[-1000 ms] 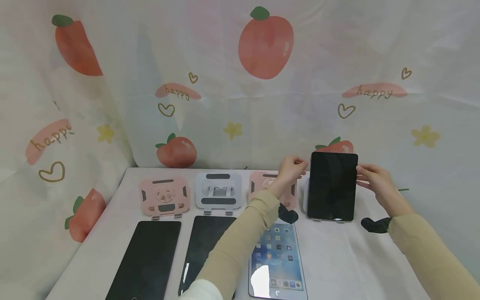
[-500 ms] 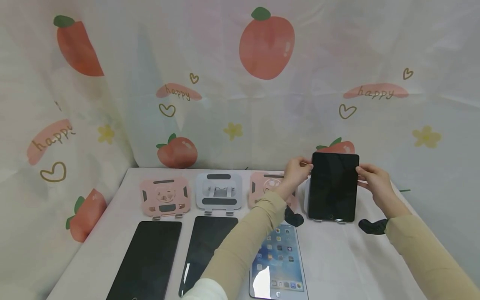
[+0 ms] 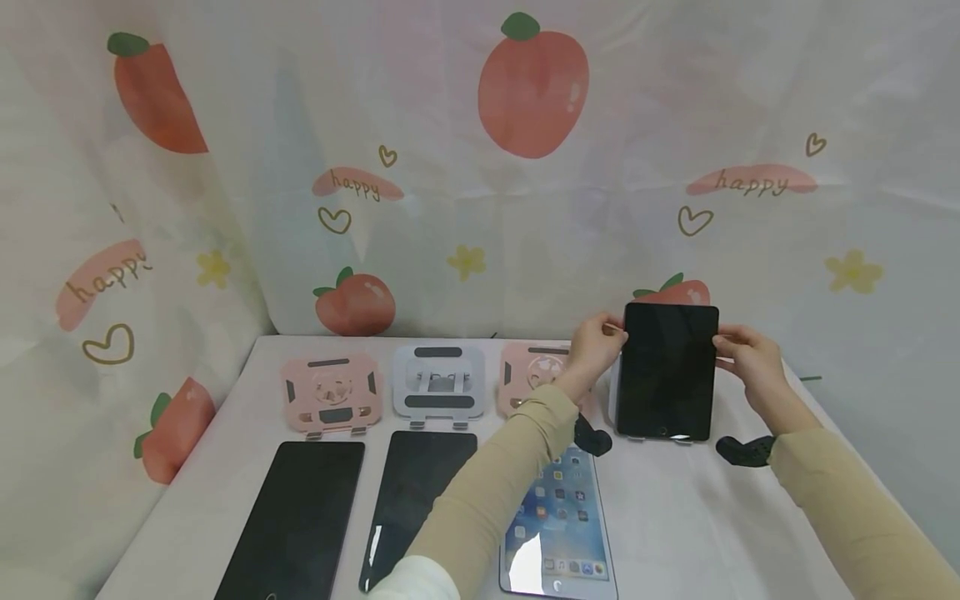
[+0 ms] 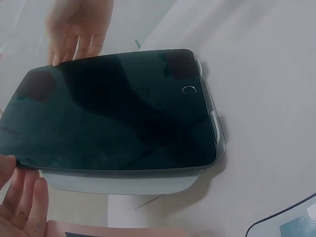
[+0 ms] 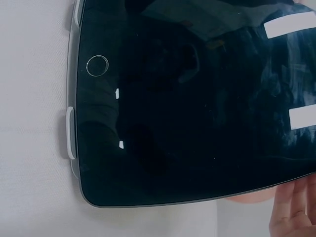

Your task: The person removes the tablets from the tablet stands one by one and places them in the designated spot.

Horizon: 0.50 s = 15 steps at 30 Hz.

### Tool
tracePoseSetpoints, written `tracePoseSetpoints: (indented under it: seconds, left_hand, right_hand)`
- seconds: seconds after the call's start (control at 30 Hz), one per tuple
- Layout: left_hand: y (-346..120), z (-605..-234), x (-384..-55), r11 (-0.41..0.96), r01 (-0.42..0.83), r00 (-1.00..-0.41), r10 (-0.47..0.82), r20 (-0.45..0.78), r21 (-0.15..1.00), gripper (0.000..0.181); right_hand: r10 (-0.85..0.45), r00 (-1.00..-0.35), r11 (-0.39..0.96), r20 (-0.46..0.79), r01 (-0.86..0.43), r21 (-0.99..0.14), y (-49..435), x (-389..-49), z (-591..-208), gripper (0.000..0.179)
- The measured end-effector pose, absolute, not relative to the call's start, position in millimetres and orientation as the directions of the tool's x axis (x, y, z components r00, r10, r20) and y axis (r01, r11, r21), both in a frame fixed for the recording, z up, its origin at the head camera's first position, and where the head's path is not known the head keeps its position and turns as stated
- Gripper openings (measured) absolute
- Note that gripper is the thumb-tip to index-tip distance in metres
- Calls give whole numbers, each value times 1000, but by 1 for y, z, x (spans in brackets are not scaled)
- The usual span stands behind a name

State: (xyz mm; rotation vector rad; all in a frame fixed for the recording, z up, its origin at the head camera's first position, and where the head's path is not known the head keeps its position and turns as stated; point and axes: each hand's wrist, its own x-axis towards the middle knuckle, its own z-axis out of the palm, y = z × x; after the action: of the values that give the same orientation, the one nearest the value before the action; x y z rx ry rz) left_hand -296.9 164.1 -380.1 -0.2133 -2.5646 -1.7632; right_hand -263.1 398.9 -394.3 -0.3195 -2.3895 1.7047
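Observation:
A black tablet [image 3: 667, 375] stands upright, leaning back on a pale stand [image 4: 123, 183] that it mostly hides. Its home-button end sits at the stand's small lips [image 4: 216, 127]. My left hand [image 3: 596, 350] pinches the tablet's left edge near the top, thumb in front and fingers behind. On the opposite edge, my right hand [image 3: 756, 367] holds the tablet at about the same height. In the right wrist view its fingers [image 5: 298, 200] show behind the edge.
Two pink stands [image 3: 331, 393] and a pale blue stand [image 3: 438, 387] line the back of the white table [image 3: 697, 517]. In front lie two dark tablets [image 3: 296, 517] and a white tablet with a lit screen [image 3: 562, 533], partly under my left sleeve [image 3: 487, 492].
My left hand has moved right from beside the tablet to its left edge and now grips it. My right hand stays at the right edge, and the tablet has barely shifted.

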Motion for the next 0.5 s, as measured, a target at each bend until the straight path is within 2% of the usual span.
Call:
tracePoseSetpoints:
  seconds: [0.07, 0.1, 0.17, 0.27, 0.3, 0.33, 0.5]
  left_hand:
    - [165, -380, -296, 348, 121, -991, 88, 96, 930, 7]
    - [165, -379, -296, 343, 117, -992, 83, 94, 932, 7]
    - [165, -379, -295, 332, 113, -993, 79, 92, 937, 7]
    - [164, -378, -293, 323, 115, -992, 79, 94, 940, 7]
    - [163, -377, -292, 323, 118, -992, 82, 96, 939, 7]
    - [163, -377, -292, 324, 122, -991, 85, 99, 938, 7]
    - [162, -376, -290, 308, 124, -991, 92, 100, 943, 7]
  right_hand:
    - [284, -958, 324, 26, 71, -943, 402, -266, -397, 36]
    - [282, -959, 280, 26, 56, -958, 407, -269, -401, 34]
    - [274, -961, 310, 27, 62, -949, 408, -269, -401, 37]
    - [267, -963, 289, 46, 34, -957, 410, -268, -402, 30]
    - [266, -963, 242, 51, 16, -970, 412, -269, -404, 26]
    - [265, -962, 288, 60, 20, -958, 408, -266, -400, 25]
    - [273, -959, 283, 72, 9, -959, 397, -255, -389, 15]
